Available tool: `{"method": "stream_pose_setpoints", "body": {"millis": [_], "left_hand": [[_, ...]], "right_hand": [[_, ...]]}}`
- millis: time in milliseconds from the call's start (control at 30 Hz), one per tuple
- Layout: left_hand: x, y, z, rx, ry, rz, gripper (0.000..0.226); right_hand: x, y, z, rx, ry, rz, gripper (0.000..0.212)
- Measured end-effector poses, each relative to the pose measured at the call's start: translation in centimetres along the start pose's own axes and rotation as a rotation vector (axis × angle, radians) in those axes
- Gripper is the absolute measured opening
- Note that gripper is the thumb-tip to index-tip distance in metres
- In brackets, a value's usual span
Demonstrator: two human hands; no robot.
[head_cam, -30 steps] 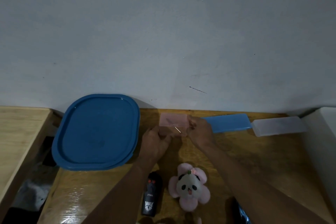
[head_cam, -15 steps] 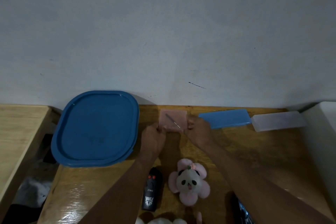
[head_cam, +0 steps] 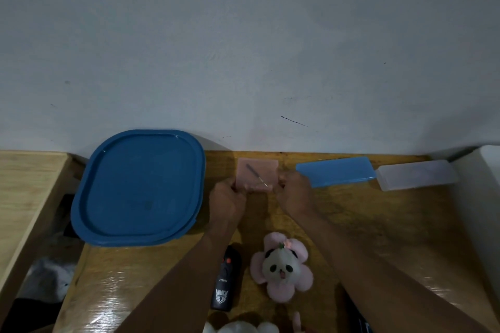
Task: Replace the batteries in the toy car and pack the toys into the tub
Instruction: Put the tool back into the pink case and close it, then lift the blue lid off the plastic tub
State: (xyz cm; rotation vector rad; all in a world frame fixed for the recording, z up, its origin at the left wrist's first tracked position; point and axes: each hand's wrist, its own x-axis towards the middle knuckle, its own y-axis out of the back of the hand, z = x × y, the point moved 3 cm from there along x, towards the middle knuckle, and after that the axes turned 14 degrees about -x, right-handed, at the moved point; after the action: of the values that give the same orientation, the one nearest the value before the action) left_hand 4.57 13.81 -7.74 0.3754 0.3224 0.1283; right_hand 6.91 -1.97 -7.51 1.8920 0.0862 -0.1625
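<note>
A small pink box (head_cam: 257,170) lies flat near the wall at the back of the wooden table (head_cam: 392,224), with a thin screwdriver-like tool (head_cam: 256,174) on top of it. My left hand (head_cam: 226,200) grips the box's left edge and my right hand (head_cam: 293,192) grips its right edge. A black remote control (head_cam: 226,278) lies nearer to me between my forearms. Beside it sits a pink panda plush (head_cam: 281,265). A white plush (head_cam: 240,328) shows at the bottom edge. The toy car is not visible.
A large blue tub lid (head_cam: 138,186) leans at the table's left edge. A blue flat case (head_cam: 335,171) and a clear plastic case (head_cam: 416,174) lie at the back right. A gap with clutter drops off at the left. A dark object (head_cam: 359,322) sits under my right forearm.
Both hands have pushed the pink box a little farther back toward the wall. The view has shifted slightly, bringing the white plush into sight at the bottom.
</note>
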Motion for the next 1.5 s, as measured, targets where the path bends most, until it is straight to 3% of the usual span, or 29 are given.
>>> {"method": "stream_pose_setpoints", "body": {"millis": [367, 600, 800, 1033, 1267, 1500], "left_hand": [[-0.8, 0.1, 0.3, 0.197, 0.023, 0.02, 0.021], [-5.7, 2.3, 4.2, 0.279, -0.273, -0.004, 0.024], [-9.4, 7.0, 6.4, 0.345, -0.327, 0.11, 0.017], [-16.3, 11.7, 5.1, 0.266, -0.262, 0.274, 0.045], [-18.4, 15.7, 2.1, 0.26, -0.21, 0.343, 0.047], [-14.6, 21.4, 0.1, 0.257, -0.196, 0.3, 0.049]], "right_hand": [[-1.8, 1.4, -0.7, 0.013, -0.056, -0.014, 0.015], [-6.2, 5.0, -2.1, 0.046, -0.062, 0.034, 0.02], [-10.6, 7.9, -5.6, 0.047, 0.03, 0.078, 0.025], [-15.8, 7.9, -9.4, 0.148, 0.203, 0.096, 0.017], [-18.5, 5.3, -12.0, 0.141, 0.187, 0.048, 0.028], [-15.6, 3.7, -15.9, 0.134, 0.081, 0.049, 0.016]]}}
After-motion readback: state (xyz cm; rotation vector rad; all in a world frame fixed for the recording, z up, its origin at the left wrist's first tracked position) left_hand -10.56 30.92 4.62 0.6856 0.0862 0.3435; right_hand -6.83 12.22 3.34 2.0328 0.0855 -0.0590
